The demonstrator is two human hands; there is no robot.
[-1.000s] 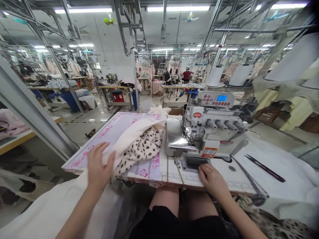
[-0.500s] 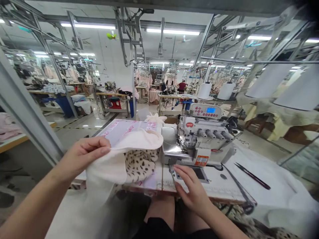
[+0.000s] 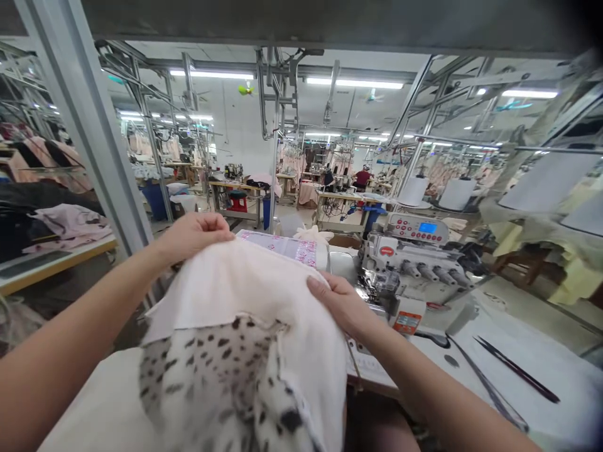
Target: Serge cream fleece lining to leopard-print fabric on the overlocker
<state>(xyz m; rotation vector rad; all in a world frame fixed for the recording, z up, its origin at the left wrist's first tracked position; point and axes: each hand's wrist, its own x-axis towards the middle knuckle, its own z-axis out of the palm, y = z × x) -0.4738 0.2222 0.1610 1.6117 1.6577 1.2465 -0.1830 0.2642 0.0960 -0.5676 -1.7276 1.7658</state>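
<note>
Both hands hold up a cream garment piece (image 3: 264, 270) with black-spotted plush fabric (image 3: 211, 364) hanging below it. My left hand (image 3: 200, 233) pinches the upper left edge between thumb and fingers. On the right edge, my right hand (image 3: 336, 298) grips the cloth with its thumb on the near side and the fingers mostly behind. The cloth is stretched between the hands, and its lower part droops toward my lap. Just beyond my right hand stands an overlock sewing machine (image 3: 407, 257) with a lit blue display.
Thread snips (image 3: 516, 369) lie on white cloth (image 3: 556, 351) to the right. Large white thread cones (image 3: 456, 193) stand behind the machine. A metal post (image 3: 82, 113) rises at the left. A sheet with pink print (image 3: 282, 247) lies on the table behind the garment.
My right hand has left the machine's front edge and taken hold of the garment's right edge. The garment is lifted and spread toward me. The view has shifted left.
</note>
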